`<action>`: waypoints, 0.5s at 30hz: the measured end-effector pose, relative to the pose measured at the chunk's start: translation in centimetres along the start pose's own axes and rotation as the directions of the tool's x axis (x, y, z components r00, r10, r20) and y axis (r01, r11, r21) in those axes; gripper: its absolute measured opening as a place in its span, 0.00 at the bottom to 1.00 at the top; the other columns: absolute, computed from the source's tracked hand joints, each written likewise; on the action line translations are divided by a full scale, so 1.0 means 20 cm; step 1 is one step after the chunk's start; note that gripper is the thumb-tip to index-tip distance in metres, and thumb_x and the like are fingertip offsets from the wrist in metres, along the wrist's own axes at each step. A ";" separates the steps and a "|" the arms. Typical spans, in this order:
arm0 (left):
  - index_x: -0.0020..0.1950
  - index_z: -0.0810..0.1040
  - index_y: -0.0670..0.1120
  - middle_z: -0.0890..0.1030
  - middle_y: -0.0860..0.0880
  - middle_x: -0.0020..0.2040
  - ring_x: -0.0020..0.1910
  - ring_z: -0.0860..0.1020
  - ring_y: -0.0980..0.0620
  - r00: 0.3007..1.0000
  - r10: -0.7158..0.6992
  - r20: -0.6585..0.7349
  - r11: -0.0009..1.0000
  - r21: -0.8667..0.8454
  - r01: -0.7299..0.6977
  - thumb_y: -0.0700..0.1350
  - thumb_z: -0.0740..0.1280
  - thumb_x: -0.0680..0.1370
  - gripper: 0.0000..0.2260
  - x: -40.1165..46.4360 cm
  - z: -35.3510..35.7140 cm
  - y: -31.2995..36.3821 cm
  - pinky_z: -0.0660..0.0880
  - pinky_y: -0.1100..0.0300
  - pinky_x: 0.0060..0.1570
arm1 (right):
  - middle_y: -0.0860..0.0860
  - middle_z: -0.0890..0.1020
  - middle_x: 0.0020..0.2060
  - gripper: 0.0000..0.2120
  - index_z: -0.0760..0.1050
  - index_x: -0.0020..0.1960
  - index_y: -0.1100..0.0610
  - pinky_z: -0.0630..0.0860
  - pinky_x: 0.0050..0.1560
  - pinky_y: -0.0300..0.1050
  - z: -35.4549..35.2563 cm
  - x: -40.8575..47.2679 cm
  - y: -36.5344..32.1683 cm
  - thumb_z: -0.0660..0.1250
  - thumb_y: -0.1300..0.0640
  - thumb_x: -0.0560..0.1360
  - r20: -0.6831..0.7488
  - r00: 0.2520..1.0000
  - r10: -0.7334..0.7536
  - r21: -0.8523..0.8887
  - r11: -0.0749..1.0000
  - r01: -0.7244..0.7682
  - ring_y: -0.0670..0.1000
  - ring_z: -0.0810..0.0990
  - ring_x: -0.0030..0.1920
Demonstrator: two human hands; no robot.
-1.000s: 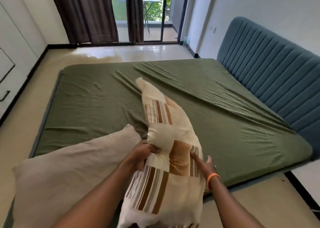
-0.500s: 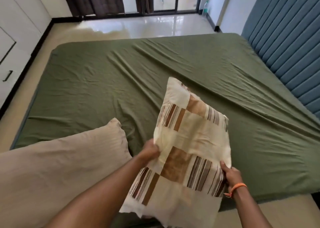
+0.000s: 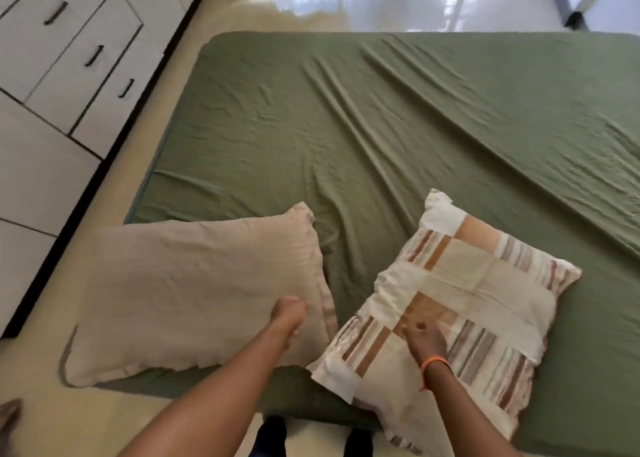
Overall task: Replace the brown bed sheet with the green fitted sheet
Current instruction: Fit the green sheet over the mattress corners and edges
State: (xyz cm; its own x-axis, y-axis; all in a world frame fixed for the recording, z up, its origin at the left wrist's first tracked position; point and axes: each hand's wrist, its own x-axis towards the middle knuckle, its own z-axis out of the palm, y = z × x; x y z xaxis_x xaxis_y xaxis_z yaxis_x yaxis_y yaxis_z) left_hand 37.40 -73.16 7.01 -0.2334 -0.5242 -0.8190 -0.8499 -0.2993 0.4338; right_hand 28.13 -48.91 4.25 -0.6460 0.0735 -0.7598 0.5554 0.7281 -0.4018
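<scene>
The green fitted sheet (image 3: 398,137) covers the whole mattress, with long creases running across its middle. No brown sheet is in view. Two pillows lie at the near edge: a plain beige pillow (image 3: 194,293) on the left and a cream pillow with brown striped patches (image 3: 460,304) on the right, lying flat. My right hand (image 3: 424,340), an orange band on its wrist, rests on the patterned pillow with loose fingers. My left hand (image 3: 289,312) is blurred over the beige pillow's right edge and holds nothing.
White cupboard doors and drawers (image 3: 69,58) line the left wall behind a strip of cream floor (image 3: 114,179). Glossy floor (image 3: 398,2) lies beyond the bed's far end. My feet (image 3: 273,432) stand at the near edge of the mattress.
The patterned pillow has gone from upright in both hands to lying flat on the sheet. My left hand let go and moved left to the beige pillow. My view tilted down.
</scene>
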 end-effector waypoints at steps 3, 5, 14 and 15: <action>0.73 0.66 0.42 0.71 0.42 0.70 0.66 0.73 0.39 0.969 -0.237 -0.066 0.910 -0.363 0.198 0.48 0.72 0.77 0.28 0.22 -0.31 -0.14 0.74 0.45 0.56 | 0.55 0.81 0.46 0.13 0.79 0.49 0.59 0.72 0.49 0.46 0.33 -0.03 -0.21 0.71 0.49 0.75 0.178 0.977 -0.117 -0.061 0.990 0.130 0.54 0.78 0.47; 0.77 0.60 0.45 0.65 0.43 0.75 0.71 0.68 0.38 0.926 -0.377 -0.024 0.790 -0.530 0.307 0.50 0.73 0.75 0.35 0.38 -0.50 -0.26 0.70 0.38 0.63 | 0.52 0.78 0.42 0.15 0.75 0.48 0.57 0.73 0.49 0.49 0.58 -0.05 -0.34 0.72 0.45 0.73 0.247 0.961 -0.123 -0.060 0.988 0.142 0.53 0.76 0.45; 0.72 0.67 0.48 0.73 0.45 0.70 0.66 0.73 0.40 0.822 -0.567 0.040 0.604 -0.659 0.449 0.58 0.82 0.61 0.44 0.80 -0.66 -0.55 0.73 0.41 0.60 | 0.48 0.83 0.48 0.39 0.77 0.55 0.53 0.80 0.50 0.49 1.21 -0.03 -0.58 0.82 0.35 0.50 0.142 0.990 0.003 0.140 0.990 -0.023 0.52 0.82 0.49; 0.71 0.67 0.48 0.74 0.46 0.69 0.63 0.75 0.41 0.817 -0.576 0.003 0.594 -0.685 0.421 0.61 0.83 0.55 0.50 0.81 -0.66 -0.58 0.74 0.41 0.60 | 0.50 0.85 0.47 0.32 0.78 0.53 0.55 0.80 0.50 0.48 1.20 -0.04 -0.61 0.83 0.42 0.56 0.149 0.989 0.000 0.194 0.981 -0.029 0.52 0.84 0.46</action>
State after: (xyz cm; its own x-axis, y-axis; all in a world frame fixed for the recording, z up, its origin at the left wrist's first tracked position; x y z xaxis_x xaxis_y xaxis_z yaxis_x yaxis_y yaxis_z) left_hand 49.59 -88.67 -6.35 0.2979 -0.2538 -0.9203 -0.2795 -0.9449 0.1702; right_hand 34.41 -74.17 -2.61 -0.5612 -0.0290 -0.8272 0.6648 0.5796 -0.4714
